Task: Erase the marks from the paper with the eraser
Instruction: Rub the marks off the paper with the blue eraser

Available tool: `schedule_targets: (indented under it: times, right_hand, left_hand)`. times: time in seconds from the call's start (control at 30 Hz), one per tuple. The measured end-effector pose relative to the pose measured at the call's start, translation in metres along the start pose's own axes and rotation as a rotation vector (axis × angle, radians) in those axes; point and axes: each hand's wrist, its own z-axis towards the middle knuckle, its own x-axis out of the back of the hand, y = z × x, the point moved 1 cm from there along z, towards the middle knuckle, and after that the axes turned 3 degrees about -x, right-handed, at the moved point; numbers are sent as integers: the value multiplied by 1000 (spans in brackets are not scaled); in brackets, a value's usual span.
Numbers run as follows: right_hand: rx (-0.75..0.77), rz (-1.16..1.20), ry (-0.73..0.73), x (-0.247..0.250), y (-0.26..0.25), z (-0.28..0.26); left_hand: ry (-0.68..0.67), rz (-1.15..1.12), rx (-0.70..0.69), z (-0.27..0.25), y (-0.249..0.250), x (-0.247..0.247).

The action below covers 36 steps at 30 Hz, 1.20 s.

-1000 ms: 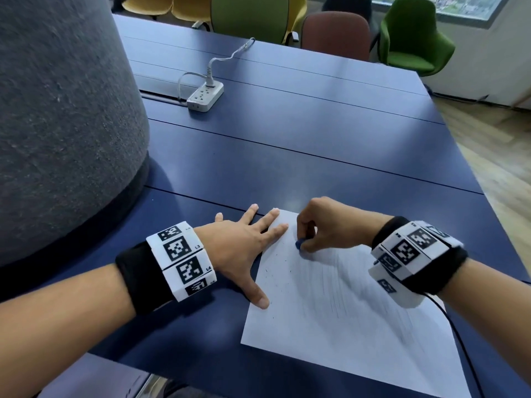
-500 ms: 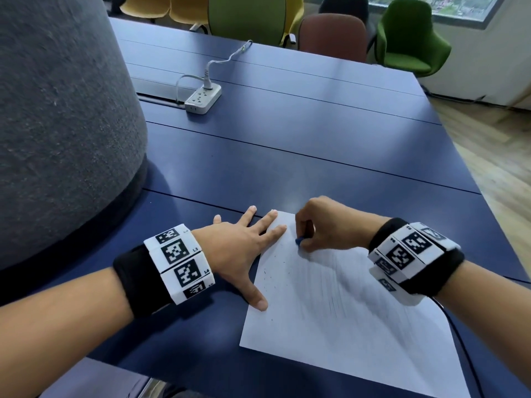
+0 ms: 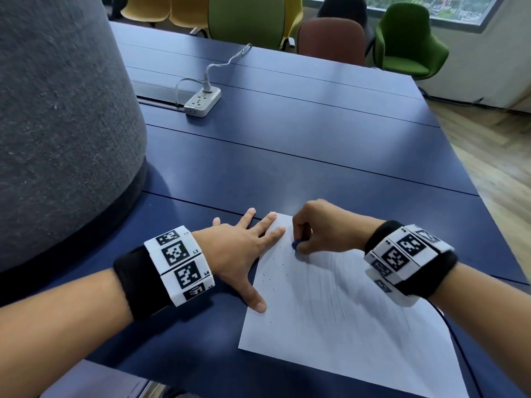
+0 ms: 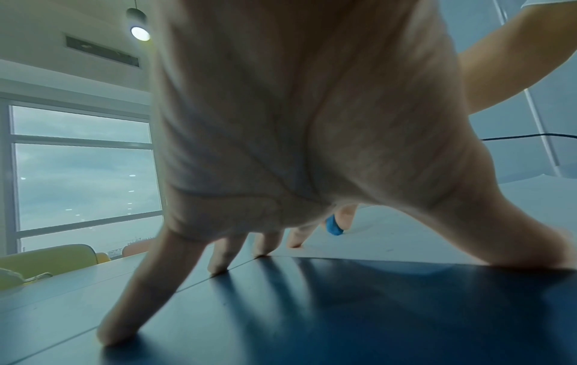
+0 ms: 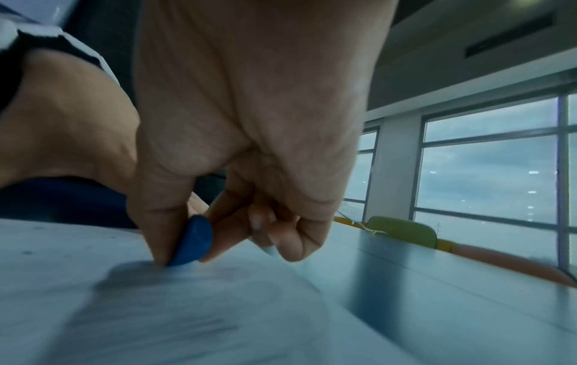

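A white sheet of paper (image 3: 330, 320) with faint grey pencil strokes lies near the front edge of the blue table (image 3: 287, 156). My right hand (image 3: 311, 232) pinches a small blue eraser (image 3: 296, 245) between thumb and fingers and presses it on the paper's far left corner. The eraser (image 5: 192, 240) touches the sheet in the right wrist view, and the eraser (image 4: 333, 226) also shows past my left palm. My left hand (image 3: 244, 248) lies flat with fingers spread, its fingertips and thumb pinning the paper's left edge. Dark eraser crumbs (image 3: 270, 278) dot the sheet.
A tall grey felt-covered column (image 3: 57, 124) stands on the table at the left. A white power strip (image 3: 202, 103) with its cable lies at the back. Green (image 3: 408, 41), maroon and yellow chairs line the far side. A black cable (image 3: 459, 340) runs from my right wrist.
Both hands stay in place on the paper. The right hand with the eraser has shifted only slightly at the far corner.
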Motion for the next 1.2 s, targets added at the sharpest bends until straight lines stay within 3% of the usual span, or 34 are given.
schedule_targets:
  times: [0.13, 0.3, 0.43, 0.57, 0.73, 0.83, 0.9, 1.03, 1.2]
  right_hand:
    - [39, 19, -166, -10, -11, -11]
    - [0, -7, 9, -2, -5, -2]
    - [65, -16, -211, -10, -19, -10]
    - [28, -62, -13, -1, -13, 1]
    - [106, -22, -260, -13, -28, -15]
    - [59, -49, -91, -3, -18, -5]
    - [49, -27, -64, -5, -17, -6]
    - [113, -8, -317, -17, -28, -22]
    - [50, 23, -114, -10, -15, -14]
  left_hand:
    - [1, -5, 6, 0, 0, -1]
    - [5, 0, 5, 0, 1, 0]
    - [9, -8, -1, 0, 0, -1]
    - [9, -12, 0, -1, 1, 0]
    - [4, 3, -2, 0, 0, 0]
    - [8, -3, 0, 0, 0, 0]
    - [11, -9, 3, 0, 0, 0]
    - [2, -13, 5, 2, 0, -1]
    - [-8, -18, 10, 1, 0, -1]
